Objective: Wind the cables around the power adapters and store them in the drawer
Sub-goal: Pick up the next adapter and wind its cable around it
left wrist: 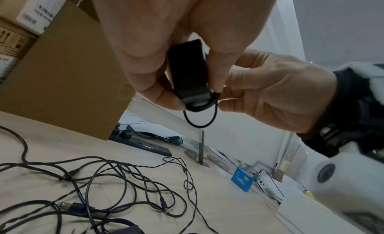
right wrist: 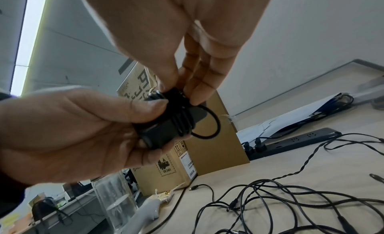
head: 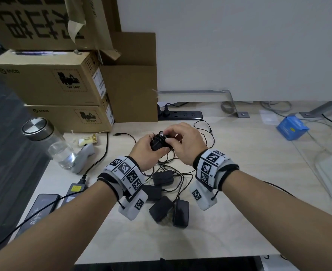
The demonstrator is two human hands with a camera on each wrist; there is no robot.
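A black power adapter (head: pixel 158 143) is held above the desk between both hands. My left hand (head: pixel 147 149) grips its body (left wrist: pixel 188 71) with thumb and fingers. Its thin black cable (right wrist: pixel 182 121) is wound round the adapter, with a small loop (right wrist: pixel 209 122) sticking out. My right hand (head: pixel 174 136) pinches the cable against the top of the adapter (right wrist: pixel 160 134). Several more black adapters (head: pixel 163 178) lie on the desk under my wrists in a tangle of loose cables (left wrist: pixel 129 185). No drawer is in view.
Stacked cardboard boxes (head: pixel 53 81) stand at the back left, a black power strip (head: pixel 180 115) beside them. A water bottle (head: pixel 50 141) and a grey controller (head: pixel 83 159) sit on the left. A blue box (head: pixel 292 128) is at the right. A charger brick (head: pixel 75 189) lies near the left edge.
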